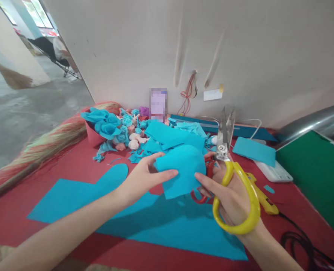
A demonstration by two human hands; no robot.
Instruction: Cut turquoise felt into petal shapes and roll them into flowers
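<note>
Between my two hands is a blue paper piece (181, 171) with a rounded top edge, held above the red table. My left hand (147, 171) pinches its left side, thumb in front. The thumb and fingers of my right hand (226, 188) grip its lower right side. Scissors with yellow and red handles (244, 210) also hang on my right hand, blades parted and pointing up. Beneath lies a large flat blue sheet (161, 229). To its left, another blue cut sheet (79, 192) has a rounded end. Part of the red handle is hidden by my fingers.
Blue and pink paper flowers (127, 131) are heaped at the back, beside a red cup (93, 135) of blue petals. A yellow glue gun (264, 201) with a black cord lies right. A green board (319, 180) borders the right; a straw broom (48, 146) runs along the left edge.
</note>
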